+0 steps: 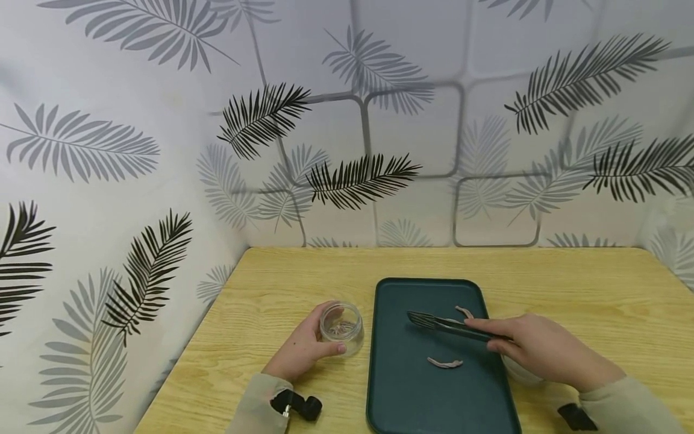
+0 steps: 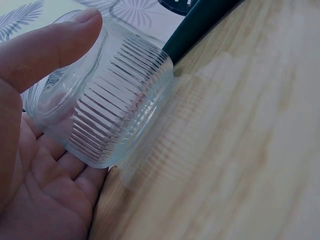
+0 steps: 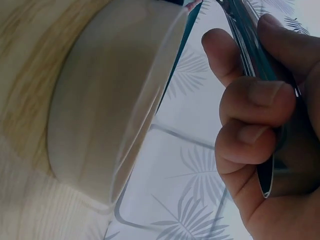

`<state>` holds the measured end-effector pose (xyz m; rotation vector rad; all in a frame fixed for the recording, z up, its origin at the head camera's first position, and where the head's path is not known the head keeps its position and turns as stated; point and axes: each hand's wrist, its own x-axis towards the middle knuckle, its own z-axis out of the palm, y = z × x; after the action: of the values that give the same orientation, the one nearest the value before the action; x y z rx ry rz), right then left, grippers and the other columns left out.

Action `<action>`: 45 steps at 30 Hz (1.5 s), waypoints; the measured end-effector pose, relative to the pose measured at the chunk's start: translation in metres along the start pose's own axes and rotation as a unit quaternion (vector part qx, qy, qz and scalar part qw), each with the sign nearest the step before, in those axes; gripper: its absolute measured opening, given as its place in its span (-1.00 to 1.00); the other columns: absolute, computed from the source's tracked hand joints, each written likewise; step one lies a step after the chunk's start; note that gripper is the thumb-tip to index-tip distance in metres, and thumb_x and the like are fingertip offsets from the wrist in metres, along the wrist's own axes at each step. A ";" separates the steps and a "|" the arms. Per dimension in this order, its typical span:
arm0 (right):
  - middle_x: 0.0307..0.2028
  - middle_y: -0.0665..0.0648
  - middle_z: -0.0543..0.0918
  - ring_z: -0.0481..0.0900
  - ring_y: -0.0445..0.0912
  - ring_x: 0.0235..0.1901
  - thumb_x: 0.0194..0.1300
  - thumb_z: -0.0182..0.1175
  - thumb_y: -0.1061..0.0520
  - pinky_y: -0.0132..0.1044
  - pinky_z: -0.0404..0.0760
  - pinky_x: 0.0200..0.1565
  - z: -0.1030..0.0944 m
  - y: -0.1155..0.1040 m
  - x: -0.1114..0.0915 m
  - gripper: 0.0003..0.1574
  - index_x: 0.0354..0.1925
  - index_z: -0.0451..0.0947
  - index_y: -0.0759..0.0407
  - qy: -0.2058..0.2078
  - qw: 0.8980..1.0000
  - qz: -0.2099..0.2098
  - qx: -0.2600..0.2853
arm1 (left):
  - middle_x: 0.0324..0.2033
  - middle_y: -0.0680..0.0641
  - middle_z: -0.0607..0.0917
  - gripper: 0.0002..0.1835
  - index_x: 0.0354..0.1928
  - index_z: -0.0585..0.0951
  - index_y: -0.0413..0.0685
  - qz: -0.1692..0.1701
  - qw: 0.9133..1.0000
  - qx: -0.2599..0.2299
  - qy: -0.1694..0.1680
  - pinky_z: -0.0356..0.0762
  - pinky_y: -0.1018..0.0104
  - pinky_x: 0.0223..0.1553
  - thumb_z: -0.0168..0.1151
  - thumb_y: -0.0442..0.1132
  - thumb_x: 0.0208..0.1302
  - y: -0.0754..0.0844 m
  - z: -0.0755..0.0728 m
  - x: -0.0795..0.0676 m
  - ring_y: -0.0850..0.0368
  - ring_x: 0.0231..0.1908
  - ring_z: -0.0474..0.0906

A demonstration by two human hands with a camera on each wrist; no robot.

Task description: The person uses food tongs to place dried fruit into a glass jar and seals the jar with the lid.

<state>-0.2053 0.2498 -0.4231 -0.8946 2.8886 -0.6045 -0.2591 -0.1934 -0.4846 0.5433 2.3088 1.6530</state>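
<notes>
My left hand [image 1: 303, 348] holds a small clear glass jar [image 2: 117, 95] beside the tray, with the thumb at its rim and the fingers round its far side. Some thin brownish pieces [image 1: 343, 328] lie inside the jar. In my right hand [image 1: 550, 352] is a pair of dark green tongs [image 1: 458, 330], gripped along the handles. The tongs' slotted head points left over the dark green tray [image 1: 406, 395]. One pinkish-brown, shrivelled strip [image 1: 445, 363] lies mid-tray; another strip [image 1: 464, 311] shows just behind the tongs.
A white bowl [image 3: 107, 100] stands at the tray's right edge, mostly hidden under my right hand in the head view. The wooden table [image 1: 303, 271] reaches back to a leaf-patterned wall [image 1: 336, 223], with another wall on the left.
</notes>
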 end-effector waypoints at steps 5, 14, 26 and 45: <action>-0.62 -0.28 0.36 0.26 -0.35 -0.65 0.44 0.24 -0.01 -0.35 0.33 -0.46 -0.002 -0.005 0.001 -0.37 0.43 0.44 -0.22 0.010 1.000 -0.008 -0.007 | 0.42 0.00 0.39 -0.09 0.50 0.25 0.22 -0.001 1.000 0.002 0.001 0.13 -0.03 0.40 0.54 -0.17 0.17 0.001 0.000 0.000 0.07 0.43 0.23; -0.54 -0.24 0.50 0.21 -0.36 -0.66 0.47 0.21 -0.01 -0.36 0.33 -0.48 -0.004 -0.020 0.008 -0.35 0.45 0.38 -0.30 0.018 1.000 -0.023 0.010 | 0.41 0.00 0.40 -0.09 0.50 0.26 0.23 -0.005 1.000 0.007 0.001 0.15 -0.03 0.39 0.54 -0.13 0.16 0.002 0.000 0.000 0.07 0.42 0.25; -0.17 -0.17 0.73 0.32 -0.35 -0.63 0.49 0.11 -0.19 -0.35 0.34 -0.47 -0.003 -0.049 0.034 -0.37 0.47 0.32 -0.38 0.029 0.998 -0.055 0.006 | 0.42 -0.03 0.38 -0.08 0.51 0.25 0.20 -0.006 1.000 0.005 0.003 0.18 -0.03 0.37 0.54 -0.13 0.16 0.004 0.001 -0.001 0.05 0.42 0.26; -0.43 -0.35 0.56 0.34 -0.35 -0.61 0.46 0.23 -0.03 -0.34 0.37 -0.48 -0.001 -0.084 0.070 -0.33 0.46 0.36 -0.32 0.047 0.994 -0.103 0.012 | 0.43 -0.02 0.38 -0.03 0.53 0.23 0.21 -0.016 1.000 0.000 0.006 0.12 -0.06 0.40 0.56 -0.12 0.13 0.004 0.001 0.000 0.04 0.44 0.22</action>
<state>-0.2190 0.1475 -0.3853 -1.2012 2.8854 -0.7144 -0.2577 -0.1912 -0.4815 0.4960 2.3131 1.6458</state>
